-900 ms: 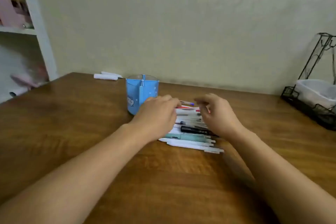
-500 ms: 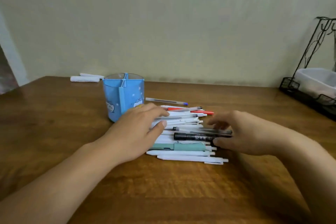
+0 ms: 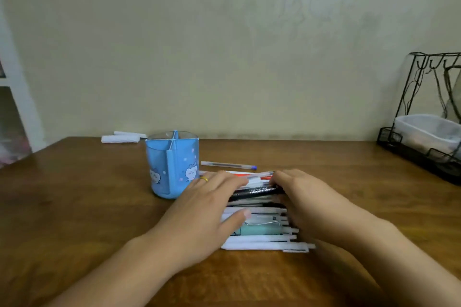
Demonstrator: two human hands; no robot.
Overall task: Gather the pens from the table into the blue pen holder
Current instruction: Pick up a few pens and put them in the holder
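A pile of several pens (image 3: 262, 222), mostly white with a black, a teal and a red one, lies on the wooden table (image 3: 74, 207). My left hand (image 3: 207, 214) presses flat against the pile's left ends and my right hand (image 3: 306, 204) against its right ends, squeezing the pens between them. The blue pen holder (image 3: 172, 164), with cat pictures and inner dividers, stands upright just left of the pile and looks empty. One clear pen with a blue cap (image 3: 228, 165) lies apart behind the pile.
Two white rolled items (image 3: 121, 137) lie at the table's back edge by the wall. A black wire rack (image 3: 424, 137) holding a white tub (image 3: 429, 132) stands at the right. A white shelf unit (image 3: 15, 97) is at the far left.
Both hands have closed in on the pile from its two sides. The right hand moved left onto the pens' right ends, and the pile is more bunched together.
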